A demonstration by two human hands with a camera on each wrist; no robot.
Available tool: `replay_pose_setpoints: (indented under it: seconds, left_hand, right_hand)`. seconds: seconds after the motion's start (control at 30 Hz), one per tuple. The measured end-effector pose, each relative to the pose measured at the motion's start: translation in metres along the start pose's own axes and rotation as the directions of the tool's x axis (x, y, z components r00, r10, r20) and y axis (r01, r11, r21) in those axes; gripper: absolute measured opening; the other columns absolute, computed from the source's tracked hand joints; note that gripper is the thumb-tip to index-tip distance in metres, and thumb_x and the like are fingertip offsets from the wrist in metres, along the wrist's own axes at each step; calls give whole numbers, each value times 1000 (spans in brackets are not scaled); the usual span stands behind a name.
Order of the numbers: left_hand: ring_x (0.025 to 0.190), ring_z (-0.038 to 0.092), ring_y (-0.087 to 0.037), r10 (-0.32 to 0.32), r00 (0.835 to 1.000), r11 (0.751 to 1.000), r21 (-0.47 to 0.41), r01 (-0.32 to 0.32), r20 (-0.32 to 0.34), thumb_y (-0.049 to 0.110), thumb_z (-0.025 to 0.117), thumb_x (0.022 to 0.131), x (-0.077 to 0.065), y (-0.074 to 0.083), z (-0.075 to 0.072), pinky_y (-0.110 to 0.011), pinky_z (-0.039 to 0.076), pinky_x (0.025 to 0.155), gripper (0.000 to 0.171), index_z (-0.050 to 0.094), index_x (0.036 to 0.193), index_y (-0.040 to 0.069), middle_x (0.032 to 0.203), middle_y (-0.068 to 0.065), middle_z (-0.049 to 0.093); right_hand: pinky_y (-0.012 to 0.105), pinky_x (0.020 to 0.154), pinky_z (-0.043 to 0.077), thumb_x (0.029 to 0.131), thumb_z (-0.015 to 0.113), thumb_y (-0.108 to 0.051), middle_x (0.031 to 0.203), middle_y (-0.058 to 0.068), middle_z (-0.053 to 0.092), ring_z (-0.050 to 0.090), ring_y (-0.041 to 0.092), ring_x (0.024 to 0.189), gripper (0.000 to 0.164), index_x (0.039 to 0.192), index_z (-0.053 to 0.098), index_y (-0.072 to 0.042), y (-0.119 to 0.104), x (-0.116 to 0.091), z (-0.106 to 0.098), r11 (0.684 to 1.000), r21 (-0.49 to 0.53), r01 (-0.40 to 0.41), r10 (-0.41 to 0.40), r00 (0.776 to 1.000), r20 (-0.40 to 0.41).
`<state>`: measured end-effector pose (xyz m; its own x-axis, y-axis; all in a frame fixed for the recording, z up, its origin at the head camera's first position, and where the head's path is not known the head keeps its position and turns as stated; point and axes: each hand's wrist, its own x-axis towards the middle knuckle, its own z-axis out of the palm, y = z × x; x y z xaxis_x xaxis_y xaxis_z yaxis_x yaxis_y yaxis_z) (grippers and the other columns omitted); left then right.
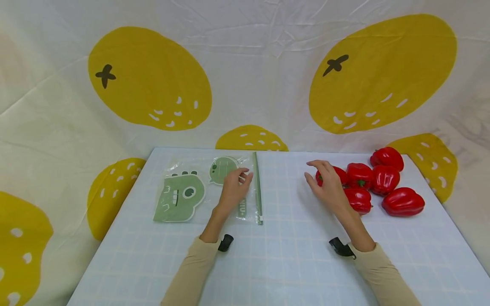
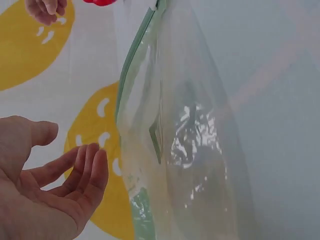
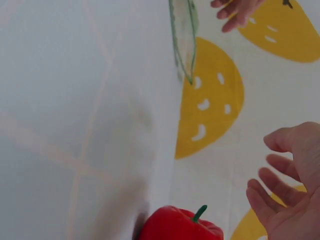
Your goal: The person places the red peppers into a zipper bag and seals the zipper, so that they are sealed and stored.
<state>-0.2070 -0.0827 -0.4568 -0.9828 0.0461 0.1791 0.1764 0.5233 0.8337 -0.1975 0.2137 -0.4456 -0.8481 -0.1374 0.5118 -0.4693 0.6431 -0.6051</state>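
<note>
Bag of crinkled clear plastic, left hand nearby, glossy lobed peppers, right hand nearby, all fingers released

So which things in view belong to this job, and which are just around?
Likely in the job, as the hands hover nearest them:
bag, under the left hand
red peppers, by the right hand

Just around:
table, bearing both
backdrop, behind
black pieces at the cuffs
</note>
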Motion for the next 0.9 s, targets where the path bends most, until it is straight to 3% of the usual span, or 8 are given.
replay_pose_setpoints:
  seconds: [0.5,0.77,0.9]
  left_hand:
    - [84,63,-25,-23,998,999,37,21,53,15,72,96,-2,2,27,-34,55,74,37,64,125,-7,98,-15,65]
    - [95,61,-32,-138,987,985,115,128,86,9,78,88,-5,7,35,-44,53,84,47,60,130,-4,105,-18,65]
    - [100,60,-35,-163,983,980,128,152,86,6,77,88,-7,8,36,-48,52,88,49,58,132,-5,106,-19,64]
  right_hand:
    - [55,95,56,89,78,-9,134,16,59,60,39,118,44,130,63,-3,-17,0,31,998,55,-41,34,992,123]
    - [54,96,56,92,74,-8,132,17,60,61,39,117,41,131,62,-2,-21,-1,47,997,50,-66,55,979,195]
    - [54,95,56,94,73,-9,130,16,60,61,39,115,40,132,62,-3,-22,-1,54,997,52,-62,49,974,220]
